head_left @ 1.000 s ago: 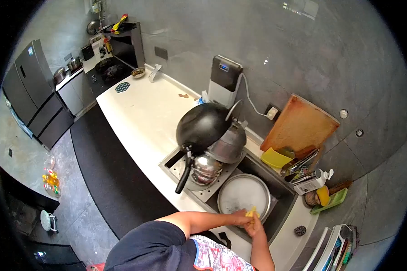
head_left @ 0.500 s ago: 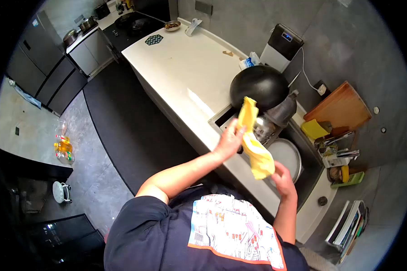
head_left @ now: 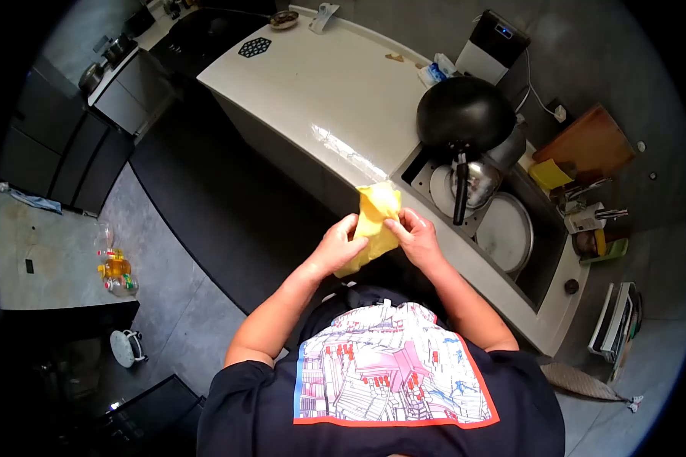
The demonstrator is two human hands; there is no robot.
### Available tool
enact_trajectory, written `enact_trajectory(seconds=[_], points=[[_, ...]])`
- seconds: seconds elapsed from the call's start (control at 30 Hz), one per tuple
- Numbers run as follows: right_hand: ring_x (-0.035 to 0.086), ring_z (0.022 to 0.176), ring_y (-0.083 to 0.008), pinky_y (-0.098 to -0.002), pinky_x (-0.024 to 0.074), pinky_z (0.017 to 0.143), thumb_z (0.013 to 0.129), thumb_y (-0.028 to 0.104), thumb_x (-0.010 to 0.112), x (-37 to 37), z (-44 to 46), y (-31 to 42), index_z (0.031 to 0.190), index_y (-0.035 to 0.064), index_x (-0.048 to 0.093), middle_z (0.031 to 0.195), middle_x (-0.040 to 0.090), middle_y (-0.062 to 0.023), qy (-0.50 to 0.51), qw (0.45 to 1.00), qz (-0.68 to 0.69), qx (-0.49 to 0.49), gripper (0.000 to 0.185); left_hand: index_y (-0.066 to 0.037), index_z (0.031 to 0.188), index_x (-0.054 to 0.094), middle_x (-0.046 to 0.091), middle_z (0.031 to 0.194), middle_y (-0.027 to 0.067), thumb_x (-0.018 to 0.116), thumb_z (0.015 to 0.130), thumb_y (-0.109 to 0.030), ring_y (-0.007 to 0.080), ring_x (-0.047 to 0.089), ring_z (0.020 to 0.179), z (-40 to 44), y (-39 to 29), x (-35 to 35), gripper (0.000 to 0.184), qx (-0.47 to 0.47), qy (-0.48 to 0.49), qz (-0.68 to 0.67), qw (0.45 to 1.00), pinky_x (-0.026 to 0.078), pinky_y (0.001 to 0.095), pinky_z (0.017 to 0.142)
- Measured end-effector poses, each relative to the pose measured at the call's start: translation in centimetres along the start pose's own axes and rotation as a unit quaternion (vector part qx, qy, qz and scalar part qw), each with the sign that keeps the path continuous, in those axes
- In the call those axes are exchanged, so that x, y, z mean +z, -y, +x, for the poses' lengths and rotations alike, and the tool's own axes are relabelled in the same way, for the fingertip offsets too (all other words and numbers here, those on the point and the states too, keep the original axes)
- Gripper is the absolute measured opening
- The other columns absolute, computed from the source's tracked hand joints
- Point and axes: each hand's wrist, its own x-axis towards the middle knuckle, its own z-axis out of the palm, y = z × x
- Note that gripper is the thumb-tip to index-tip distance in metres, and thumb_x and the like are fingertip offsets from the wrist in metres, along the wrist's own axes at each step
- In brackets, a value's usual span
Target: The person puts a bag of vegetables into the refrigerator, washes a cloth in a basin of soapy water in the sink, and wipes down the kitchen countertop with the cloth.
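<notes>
A kitchen with grey walls surrounds a long white countertop, which runs diagonally beside a dark floor mat. The person's left hand and right hand are close together in front of the body, each clamped with thumb and fingers on a limp, bright yellow cloth. The cloth hangs between them, its upper end overlapping the counter's front edge in this view; whether it touches that edge cannot be told. Below the hands is a black T-shirt with a red-edged, multicoloured printed panel. Just right of the hands, a grey rectangular sink is set into the counter, with a round, pale metal pan lying in its basin. At the sink's far end, a round black wok sits tilted, underside showing and handle pointing toward the person, over shiny steel cookware. Farther out, a brown wooden cutting board leans against the wall, with an upright black-and-white appliance behind the wok and a dark hexagonal openwork mat toward the counter's far end.
</notes>
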Motion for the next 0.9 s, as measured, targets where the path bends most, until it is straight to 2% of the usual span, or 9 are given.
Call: enact_trajectory(seconds=[0.23, 0.37, 0.47, 0.53, 0.57, 0.6, 0.67, 0.77, 0.9], points=[[0.063, 0.080, -0.0132, -0.0271, 0.0489, 0.073, 0.088, 0.018, 0.063, 3.2, 1.3, 0.9, 0.113, 0.0018, 0.061, 0.090, 0.069, -0.0101, 0.046, 0.998, 0.050, -0.008, 0.031, -0.009, 0.091, 0.050, 0.055, 0.092, 0.0015, 0.064, 0.088, -0.027, 0.0105, 0.054, 0.089, -2.4, 1.6, -5.9, 0.023, -0.096, 0.098, -0.270, 0.953, 0.045, 0.0250, 0.079], [0.066, 0.080, -0.0277, -0.0346, 0.0512, 0.072, 0.084, 0.025, 0.064, 1.8, 3.6, 1.3, 0.105, 0.0067, 0.066, 0.088, 0.066, -0.0177, -0.034, 0.985, -0.171, -0.011, 0.028, -0.002, 0.141, 0.027, 0.055, 0.116, 0.0098, 0.067, 0.086, -0.020, 0.0192, 0.057, 0.106, -1.3, 0.9, -7.6, 0.070, -0.190, 0.026, -0.241, 0.951, 0.047, 0.0324, 0.092], [0.064, 0.078, -0.0263, -0.0339, 0.0509, 0.074, 0.083, 0.019, 0.065, 0.5, 6.0, 1.1, 0.096, 0.0067, 0.068, 0.086, 0.067, -0.0130, -0.051, 0.983, -0.174, -0.033, 0.018, -0.001, 0.136, 0.037, 0.057, 0.113, 0.0116, 0.065, 0.082, -0.006, 0.0151, 0.059, 0.095, 0.4, 1.2, -8.9, 0.060, -0.194, 0.084, -0.194, 0.958, 0.050, 0.0266, 0.081], [0.063, 0.079, -0.0246, -0.0332, 0.0511, 0.075, 0.082, 0.011, 0.065, -0.3, 8.4, -0.5, 0.095, 0.0069, 0.069, 0.089, 0.066, -0.0090, -0.102, 0.962, -0.153, -0.203, 0.014, 0.000, 0.125, 0.048, 0.060, 0.101, 0.0059, 0.063, 0.080, 0.000, 0.0091, 0.057, 0.079, 2.2, 0.3, -8.9, 0.047, -0.121, 0.007, -0.167, 0.978, 0.047, 0.0196, 0.063], [0.062, 0.083, -0.0198, -0.0304, 0.0508, 0.076, 0.083, 0.007, 0.065, -0.7, 9.1, 0.2, 0.097, 0.0052, 0.069, 0.096, 0.066, -0.0062, -0.103, 0.973, -0.079, -0.190, 0.014, -0.001, 0.117, 0.052, 0.060, 0.100, 0.0052, 0.061, 0.078, 0.003, 0.0088, 0.056, 0.079, 3.2, -0.9, -8.3, 0.040, -0.070, -0.050, -0.186, 0.979, 0.047, 0.0207, 0.064], [0.060, 0.086, -0.0150, -0.0265, 0.0501, 0.077, 0.085, 0.007, 0.064, -1.3, 9.5, 1.2, 0.100, 0.0024, 0.067, 0.100, 0.065, -0.0062, -0.083, 0.995, 0.037, -0.049, 0.016, -0.001, 0.108, 0.055, 0.060, 0.097, 0.0051, 0.060, 0.077, 0.005, 0.0107, 0.057, 0.081, 4.7, -1.2, -8.3, 0.031, -0.018, -0.104, -0.141, 0.984, 0.048, 0.0233, 0.068], [0.059, 0.091, -0.0116, -0.0251, 0.0491, 0.081, 0.085, 0.002, 0.062, -2.3, 10.1, 2.6, 0.102, 0.0011, 0.065, 0.104, 0.064, -0.0063, -0.089, 0.984, 0.136, -0.071, 0.018, -0.002, 0.088, 0.060, 0.061, 0.088, 0.0033, 0.058, 0.077, 0.007, 0.0118, 0.059, 0.089, 6.7, -3.4, -8.4, 0.015, 0.115, -0.153, 0.009, 0.982, 0.048, 0.0251, 0.077], [0.060, 0.099, -0.0161, -0.0269, 0.0480, 0.086, 0.083, -0.003, 0.062, -3.9, 10.7, 3.1, 0.099, 0.0027, 0.066, 0.105, 0.065, -0.0078, -0.109, 0.957, 0.052, -0.265, 0.018, -0.006, 0.078, 0.059, 0.061, 0.088, 0.0072, 0.058, 0.074, 0.009, 0.0237, 0.061, 0.091, 8.6, -4.8, -8.6, 0.015, 0.306, -0.163, 0.223, 0.911, 0.048, 0.0320, 0.080], [0.057, 0.111, -0.0301, -0.0347, 0.0465, 0.093, 0.078, -0.004, 0.063, -4.8, 8.8, -2.3, 0.096, 0.0073, 0.068, 0.111, 0.064, -0.0098, -0.026, 0.948, -0.176, -0.265, 0.022, -0.007, 0.076, 0.060, 0.060, 0.093, 0.0088, 0.061, 0.068, 0.008, 0.0289, 0.056, 0.100, 9.4, 0.9, -10.5, 0.017, 0.315, -0.119, 0.382, 0.860, 0.046, 0.0390, 0.082]])
